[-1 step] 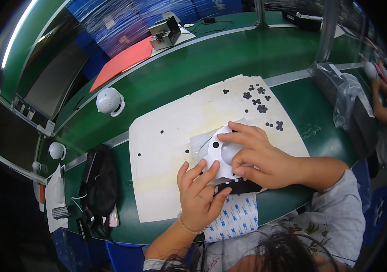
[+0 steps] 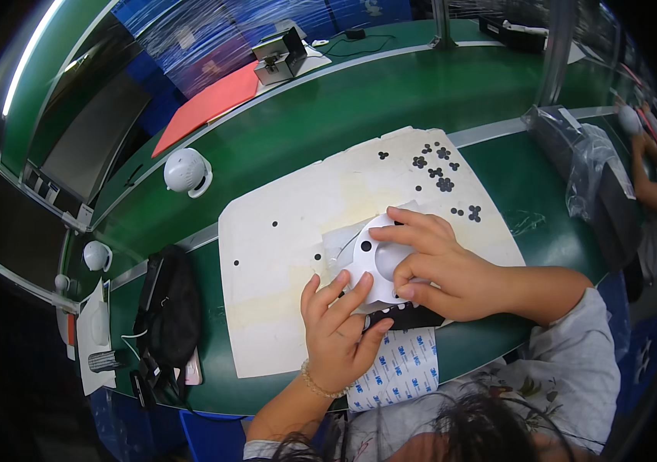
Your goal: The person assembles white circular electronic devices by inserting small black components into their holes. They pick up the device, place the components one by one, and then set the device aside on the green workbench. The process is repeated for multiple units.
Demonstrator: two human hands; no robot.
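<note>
Fingers spread apart, a person's left hand [image 2: 336,331] touches the near-left edge of a white shell [image 2: 365,263], just ahead and to its right. We judge the shell light, stiff, smooth enough to slip, best held by opposite edges. The right hand [image 2: 448,277] curls over its right side; whether clamped, we cannot tell.
</note>
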